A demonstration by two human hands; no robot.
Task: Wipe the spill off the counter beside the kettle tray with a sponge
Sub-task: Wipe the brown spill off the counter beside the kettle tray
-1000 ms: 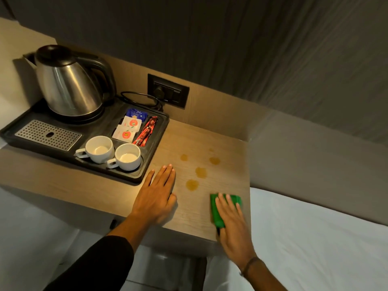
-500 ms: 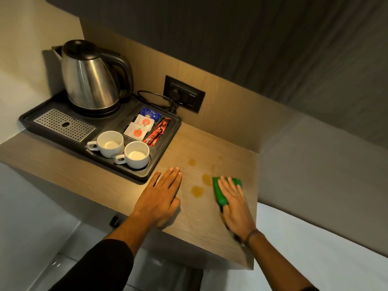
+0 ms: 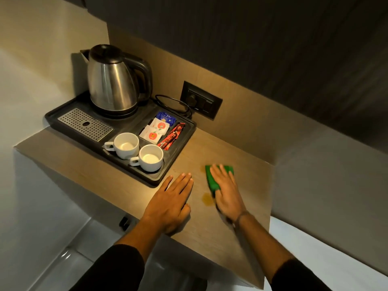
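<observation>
A green sponge (image 3: 211,179) lies flat on the wooden counter (image 3: 247,181) to the right of the black kettle tray (image 3: 159,180). My right hand (image 3: 225,192) presses down on the sponge with fingers stretched over it. One amber spill spot (image 3: 206,198) shows on the wood just left of that hand, near its thumb. Any other drops are hidden under the sponge and hand. My left hand (image 3: 170,203) rests flat on the counter, palm down, fingers together, by the tray's front right corner.
The tray carries a steel kettle (image 3: 111,80), a perforated drip grate (image 3: 85,123), two white cups (image 3: 139,151) and sachets (image 3: 161,130). A wall socket (image 3: 201,102) with the kettle's cord sits behind. The counter ends about a hand's width right of the sponge, above a white surface (image 3: 327,238).
My right hand has pushed the sponge away from me and to the left over the drops; several spots seen earlier no longer show. The left hand has stayed put.
</observation>
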